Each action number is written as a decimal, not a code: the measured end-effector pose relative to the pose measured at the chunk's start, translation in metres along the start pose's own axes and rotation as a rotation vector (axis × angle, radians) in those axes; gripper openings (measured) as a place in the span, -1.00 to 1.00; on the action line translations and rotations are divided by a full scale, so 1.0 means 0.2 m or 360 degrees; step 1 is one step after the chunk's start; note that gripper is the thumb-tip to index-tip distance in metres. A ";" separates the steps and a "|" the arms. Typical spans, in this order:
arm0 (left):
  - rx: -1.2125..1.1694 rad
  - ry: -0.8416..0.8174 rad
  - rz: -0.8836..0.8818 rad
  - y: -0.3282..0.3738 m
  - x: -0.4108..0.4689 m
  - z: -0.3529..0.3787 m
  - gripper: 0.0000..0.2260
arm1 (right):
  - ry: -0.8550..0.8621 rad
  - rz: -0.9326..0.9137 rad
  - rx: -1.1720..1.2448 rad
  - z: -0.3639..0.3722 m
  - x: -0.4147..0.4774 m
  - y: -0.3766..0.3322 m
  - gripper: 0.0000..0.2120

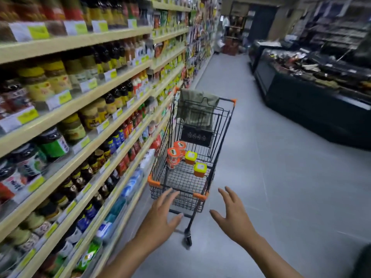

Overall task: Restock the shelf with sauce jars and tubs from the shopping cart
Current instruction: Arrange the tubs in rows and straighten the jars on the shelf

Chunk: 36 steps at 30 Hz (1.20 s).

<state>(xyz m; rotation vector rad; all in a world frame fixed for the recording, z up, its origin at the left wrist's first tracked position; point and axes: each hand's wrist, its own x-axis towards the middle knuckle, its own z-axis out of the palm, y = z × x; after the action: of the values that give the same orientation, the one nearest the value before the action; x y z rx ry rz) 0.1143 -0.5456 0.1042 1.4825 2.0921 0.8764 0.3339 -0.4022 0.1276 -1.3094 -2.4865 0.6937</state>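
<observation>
shopping cart point(154, 182) at 12 o'clock: wire basket, orange corner caps.
Contents are four items, all upright on the basket floor:
- front orange-lid jar point(173, 154) and rear orange-lid jar point(180, 145), touching each other, against the cart's 9 o'clock wall
- far yellow-lid tub point(190, 157), just beside the front jar at its 3 o'clock
- near yellow-lid tub point(200, 169), at 5 o'clock of the far tub, with a small gap between them

green cloth point(197, 109) hangs over the cart's far end.

shelf point(80, 99) runs along the cart's 9 o'clock side. Its tiers are packed with jars and bottles and carry yellow price tags on the lips. The labels are too blurred to read.

Jars and tubs sit at 12 o'clock of both hands, well apart from the fingertips, with the cart's near rim between.

left hand point(162, 215): wide open, fingers spread, holds nothing. Its fingertips overlap the near rim in view; I can't tell if they touch it.
right hand point(233, 213): wide open, fingers spread, holds nothing. It is over the floor point(281, 177), off the cart's near right corner, at 3 o'clock of the left hand.

Dark counter point(301, 101) at 2 o'clock across the aisle; the goods on it are too blurred to identify.
</observation>
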 end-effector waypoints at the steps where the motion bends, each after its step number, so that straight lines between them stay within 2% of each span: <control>1: -0.0064 0.0004 0.0005 -0.01 0.08 -0.02 -0.44 | 0.0018 0.0031 0.0046 -0.01 0.06 0.01 -0.27; 6: -0.0268 0.0019 -0.0029 -0.09 0.38 -0.09 -0.50 | 0.0082 0.0203 0.0275 -0.06 0.31 0.08 -0.32; 17: -0.0249 -0.0125 -0.0259 -0.30 0.90 0.06 -0.50 | -0.0013 0.0391 0.0413 0.02 0.92 0.29 -0.37; 24: -0.0286 -0.0217 -0.0474 -0.39 1.42 0.25 -0.48 | -0.0273 0.0349 0.0374 0.11 1.55 0.50 -0.36; 30: -0.0247 -0.0362 -0.0748 -0.43 1.95 0.40 -0.42 | -0.0605 0.0282 0.0271 0.20 2.19 0.68 -0.34; 36: -0.0191 -0.0530 -0.0879 -0.46 2.43 0.53 -0.42 | -0.0929 0.0271 0.0158 0.36 2.72 0.85 -0.39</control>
<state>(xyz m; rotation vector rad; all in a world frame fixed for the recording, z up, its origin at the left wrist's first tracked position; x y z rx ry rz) -0.0405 -0.0836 -0.0290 0.8440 1.9967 0.4910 0.1151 0.1074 -0.0226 -1.4535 -2.7312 1.3938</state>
